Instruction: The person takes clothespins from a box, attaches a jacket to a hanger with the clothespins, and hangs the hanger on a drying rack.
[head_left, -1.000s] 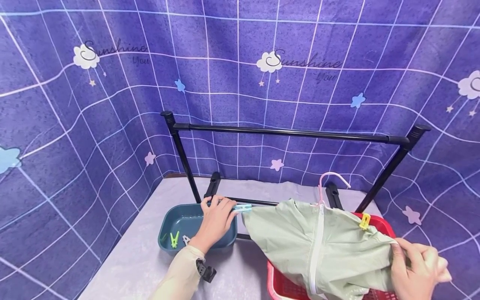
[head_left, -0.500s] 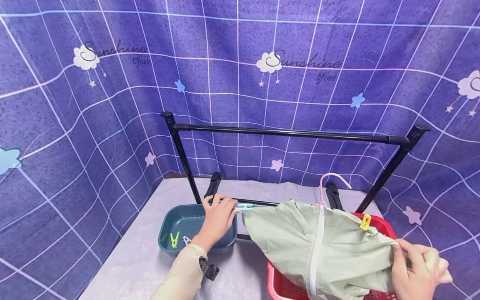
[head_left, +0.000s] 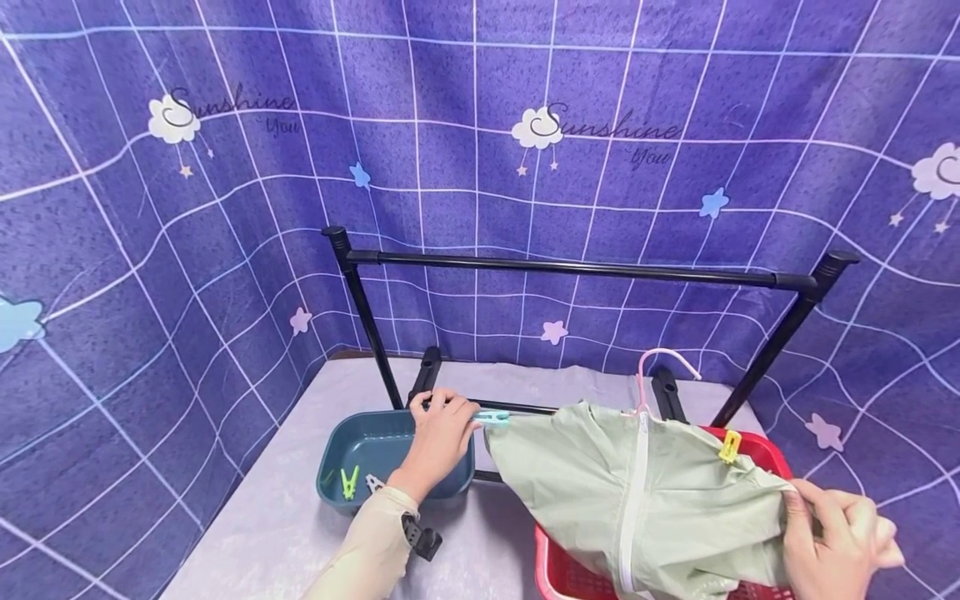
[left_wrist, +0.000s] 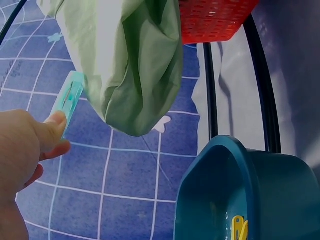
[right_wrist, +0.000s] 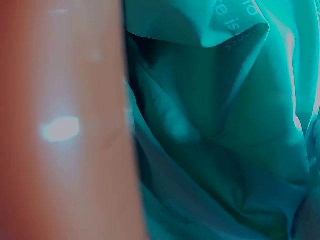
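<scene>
A pale green zip-up jacket (head_left: 577, 467) hangs on a pink hanger (head_left: 642, 375), with a yellow clothespin (head_left: 730, 447) on its right shoulder. My left hand (head_left: 438, 433) pinches a light blue clothespin (head_left: 491, 417) between thumb and fingers. In the left wrist view that clothespin (left_wrist: 69, 97) points at the jacket's edge; whether it grips the cloth I cannot tell. My right hand (head_left: 832, 533) holds the jacket's right side, thumb on top. The right wrist view is filled by folds of the cloth (right_wrist: 215, 125) and a blurred reddish surface.
A black rack (head_left: 577, 267) spans the back of the table. Under my left arm stands a blue-green basin (head_left: 367, 417) containing a green clothespin (head_left: 349, 482) and a grey one (head_left: 374, 482). The red basket (head_left: 545, 567) sits beneath the jacket.
My left hand has shifted slightly right, with the light blue clothespin moving along the jacket's shoulder edge. My right hand has stayed almost in place.
</scene>
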